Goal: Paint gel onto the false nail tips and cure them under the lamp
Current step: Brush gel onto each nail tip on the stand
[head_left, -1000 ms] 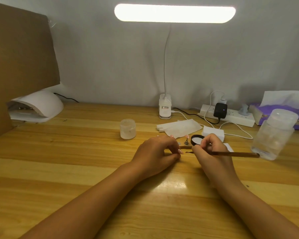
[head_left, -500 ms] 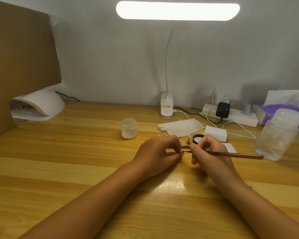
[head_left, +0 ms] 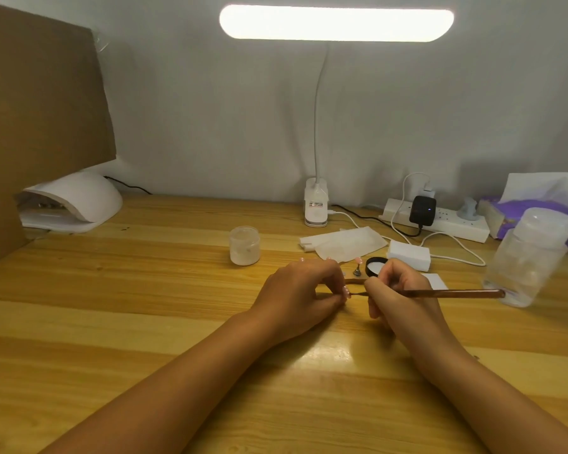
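My left hand (head_left: 304,290) rests on the wooden table (head_left: 112,322) and pinches a small pink false nail tip (head_left: 345,291) on its holder. My right hand (head_left: 397,294) grips a long brown brush (head_left: 453,293) like a pen, its fine tip touching the nail tip. Another pink nail tip on a small metal stand (head_left: 357,268) sits just behind my hands. A black gel jar lid (head_left: 374,266) lies behind my right hand. The white curing lamp (head_left: 73,203) stands at the far left.
A frosted small jar (head_left: 244,245) stands left of centre. White wipes (head_left: 345,242), a white block (head_left: 409,253), a clear bottle (head_left: 532,257), a power strip (head_left: 440,221) with cables, a desk lamp base (head_left: 316,208) and a purple tissue pack (head_left: 538,208) sit behind. Cardboard (head_left: 36,119) stands left.
My right hand has brought the brush from the black lid leftward to the nail tip that my left hand holds. My left hand has stayed in place.
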Demonstrator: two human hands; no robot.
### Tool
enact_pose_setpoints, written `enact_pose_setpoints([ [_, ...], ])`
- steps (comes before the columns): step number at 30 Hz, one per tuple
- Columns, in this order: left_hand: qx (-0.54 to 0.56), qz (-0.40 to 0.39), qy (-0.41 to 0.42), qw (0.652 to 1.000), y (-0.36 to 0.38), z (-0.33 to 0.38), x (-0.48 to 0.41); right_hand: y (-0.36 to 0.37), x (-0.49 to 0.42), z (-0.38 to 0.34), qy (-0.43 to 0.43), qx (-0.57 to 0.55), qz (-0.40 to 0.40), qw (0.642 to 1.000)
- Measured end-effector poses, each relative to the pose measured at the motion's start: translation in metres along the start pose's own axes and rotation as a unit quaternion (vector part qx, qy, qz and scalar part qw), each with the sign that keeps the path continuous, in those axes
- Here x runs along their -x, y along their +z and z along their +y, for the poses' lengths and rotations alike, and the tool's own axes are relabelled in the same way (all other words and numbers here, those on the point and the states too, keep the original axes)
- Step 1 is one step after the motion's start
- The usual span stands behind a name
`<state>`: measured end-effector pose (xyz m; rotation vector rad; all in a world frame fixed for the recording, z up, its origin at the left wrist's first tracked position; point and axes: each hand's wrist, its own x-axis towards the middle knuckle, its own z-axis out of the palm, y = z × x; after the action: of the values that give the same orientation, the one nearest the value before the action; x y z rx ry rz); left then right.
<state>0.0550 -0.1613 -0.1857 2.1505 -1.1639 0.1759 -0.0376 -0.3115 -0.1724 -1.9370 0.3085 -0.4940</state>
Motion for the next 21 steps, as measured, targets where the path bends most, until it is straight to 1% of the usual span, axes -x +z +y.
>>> enact_pose_setpoints([
  [3,0.0,0.003,0.008,1.0,0.0004,-0.0007,-0.0004,-0.0002,0.0004,-0.0005,-0.007,-0.003,-0.001,1.0],
  [7,0.002,0.008,0.004,1.0,0.0012,-0.0025,0.0001,0.0028,0.0007,0.0004,-0.019,0.047,-0.02,0.999],
  [10,0.002,0.007,0.003,1.0,0.0017,-0.0034,0.0001,0.0024,-0.0005,0.0019,-0.018,0.063,-0.027,0.998],
  [17,0.003,0.012,0.003,1.0,0.0018,-0.0029,0.0,0.0013,-0.0016,0.0022,-0.016,0.061,-0.037,0.997],
  [21,0.007,0.008,0.006,1.0,0.0007,-0.0009,0.0003,0.0015,-0.0005,0.0023,-0.016,0.024,-0.031,0.999],
])
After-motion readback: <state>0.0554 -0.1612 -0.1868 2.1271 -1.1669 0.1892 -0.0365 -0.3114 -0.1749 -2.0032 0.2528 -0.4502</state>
